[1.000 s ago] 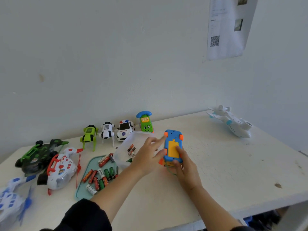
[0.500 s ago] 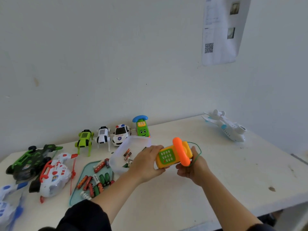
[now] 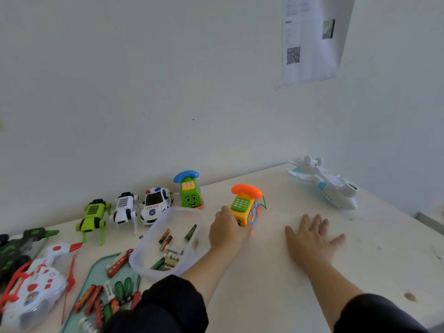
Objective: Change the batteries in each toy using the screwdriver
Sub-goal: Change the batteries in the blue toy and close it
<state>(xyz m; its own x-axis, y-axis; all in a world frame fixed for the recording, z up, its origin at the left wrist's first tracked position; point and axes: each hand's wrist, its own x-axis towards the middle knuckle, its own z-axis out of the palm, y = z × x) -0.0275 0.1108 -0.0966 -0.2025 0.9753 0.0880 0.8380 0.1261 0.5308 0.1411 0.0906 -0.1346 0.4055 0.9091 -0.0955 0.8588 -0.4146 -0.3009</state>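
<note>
An orange and yellow toy phone (image 3: pixel 245 205) with green keys stands upright on the white table (image 3: pixel 264 296). My left hand (image 3: pixel 225 233) grips its lower left side, thumb up beside it. My right hand (image 3: pixel 311 239) lies flat on the table to the right of the toy, fingers spread, holding nothing. A clear plastic box (image 3: pixel 182 210) left of my left hand holds several batteries (image 3: pixel 171 252). More batteries lie on a teal tray (image 3: pixel 96 270). I cannot make out a screwdriver.
Along the wall stand a green toy phone (image 3: pixel 191 193), a police car (image 3: pixel 155 204), a white robot dog (image 3: pixel 125 207) and a green one (image 3: pixel 93 215). A white plane (image 3: pixel 329 186) sits far right. A white-red toy (image 3: pixel 36 289) and a dark green vehicle (image 3: pixel 16 248) lie at the left.
The toy phone was turned over from underside-up and set upright on the table. My right hand let go of it and now lies flat to its right.
</note>
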